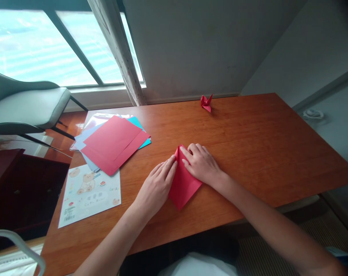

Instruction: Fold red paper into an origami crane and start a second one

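Observation:
A folded sheet of red origami paper (185, 186) lies on the table in front of me, in a kite-like diamond with one point toward me. My left hand (159, 182) holds its left edge near the far tip, fingers stretched and close together; the thumb is hidden. From the right, my right hand (201, 163) holds the sheet down. Its index finger and thumb press on the paper near the top fold, while the other fingers curl beside it. Farther back stands a finished red paper crane (206, 103), apart from both hands.
Red sheets (113, 142) lie over blue and pale ones at the table's left. Nearer me is a white cover sheet (90, 195) with bear drawings. The wooden table (262, 145) reaches far right. A chair (30, 103) stands by the window, left of the table.

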`<action>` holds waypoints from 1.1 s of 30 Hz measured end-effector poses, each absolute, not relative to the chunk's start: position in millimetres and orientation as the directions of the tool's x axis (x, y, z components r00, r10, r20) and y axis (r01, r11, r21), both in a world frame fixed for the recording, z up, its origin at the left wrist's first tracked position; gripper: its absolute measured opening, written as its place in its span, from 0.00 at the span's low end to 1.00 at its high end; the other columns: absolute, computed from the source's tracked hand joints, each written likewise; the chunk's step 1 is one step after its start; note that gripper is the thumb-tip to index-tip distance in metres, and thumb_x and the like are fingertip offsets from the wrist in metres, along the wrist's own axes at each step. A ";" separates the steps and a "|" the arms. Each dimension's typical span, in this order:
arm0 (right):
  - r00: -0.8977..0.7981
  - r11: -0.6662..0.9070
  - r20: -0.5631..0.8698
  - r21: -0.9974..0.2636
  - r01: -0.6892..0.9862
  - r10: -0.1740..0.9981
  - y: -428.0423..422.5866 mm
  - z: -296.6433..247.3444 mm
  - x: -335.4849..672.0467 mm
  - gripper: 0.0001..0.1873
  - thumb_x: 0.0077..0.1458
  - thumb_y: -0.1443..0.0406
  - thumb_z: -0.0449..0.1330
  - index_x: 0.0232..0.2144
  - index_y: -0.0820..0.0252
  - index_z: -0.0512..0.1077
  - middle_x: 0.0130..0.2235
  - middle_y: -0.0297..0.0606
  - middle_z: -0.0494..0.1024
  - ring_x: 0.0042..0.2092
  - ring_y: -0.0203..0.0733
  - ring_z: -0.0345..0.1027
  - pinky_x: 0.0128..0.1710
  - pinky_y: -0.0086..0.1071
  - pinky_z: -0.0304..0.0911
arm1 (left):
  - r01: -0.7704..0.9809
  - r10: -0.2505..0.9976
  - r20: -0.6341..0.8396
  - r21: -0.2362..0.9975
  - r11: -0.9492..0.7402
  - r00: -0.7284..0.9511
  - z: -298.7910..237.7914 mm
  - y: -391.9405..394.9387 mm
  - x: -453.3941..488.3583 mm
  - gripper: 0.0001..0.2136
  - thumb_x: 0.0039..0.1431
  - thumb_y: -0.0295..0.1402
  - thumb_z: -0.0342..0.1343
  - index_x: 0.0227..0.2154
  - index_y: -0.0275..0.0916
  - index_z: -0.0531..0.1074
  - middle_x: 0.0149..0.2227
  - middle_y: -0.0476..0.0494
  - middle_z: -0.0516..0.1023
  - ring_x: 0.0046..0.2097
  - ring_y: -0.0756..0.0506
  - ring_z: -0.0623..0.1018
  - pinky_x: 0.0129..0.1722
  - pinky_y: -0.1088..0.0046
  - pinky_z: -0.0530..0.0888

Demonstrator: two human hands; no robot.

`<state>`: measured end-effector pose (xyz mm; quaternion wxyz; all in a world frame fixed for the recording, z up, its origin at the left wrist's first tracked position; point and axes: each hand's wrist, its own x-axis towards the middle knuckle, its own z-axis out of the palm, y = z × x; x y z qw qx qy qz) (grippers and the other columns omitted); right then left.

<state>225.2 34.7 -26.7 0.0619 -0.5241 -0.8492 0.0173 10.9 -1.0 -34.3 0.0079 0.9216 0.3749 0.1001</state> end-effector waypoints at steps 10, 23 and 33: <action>-0.518 0.529 0.124 -0.075 0.845 0.846 38.2 -31.8 236.8 0.22 0.68 0.60 0.52 0.59 0.63 0.69 0.44 0.47 0.72 0.44 0.50 0.61 0.43 0.40 0.55 | 0.661 0.667 0.165 0.094 -0.744 0.727 -35.8 -7.7 9.9 0.27 0.64 0.21 0.42 0.67 0.25 0.57 0.70 0.28 0.57 0.70 0.38 0.61 0.67 0.59 0.65; -0.487 0.503 0.150 -0.096 0.859 0.860 35.0 -34.2 236.3 0.24 0.68 0.60 0.50 0.61 0.67 0.66 0.47 0.50 0.73 0.46 0.51 0.61 0.45 0.42 0.56 | 0.666 0.669 0.112 0.065 -0.743 0.735 -32.3 -14.3 24.5 0.26 0.65 0.23 0.43 0.66 0.23 0.59 0.70 0.28 0.54 0.72 0.34 0.55 0.69 0.56 0.61; -0.499 0.511 0.122 -0.098 0.854 0.858 35.1 -30.7 235.9 0.23 0.69 0.60 0.49 0.64 0.56 0.66 0.44 0.46 0.72 0.44 0.49 0.61 0.43 0.40 0.55 | 0.674 0.678 0.081 0.075 -0.735 0.731 -31.7 -13.6 23.9 0.27 0.64 0.23 0.43 0.66 0.23 0.58 0.71 0.29 0.54 0.72 0.35 0.54 0.69 0.56 0.60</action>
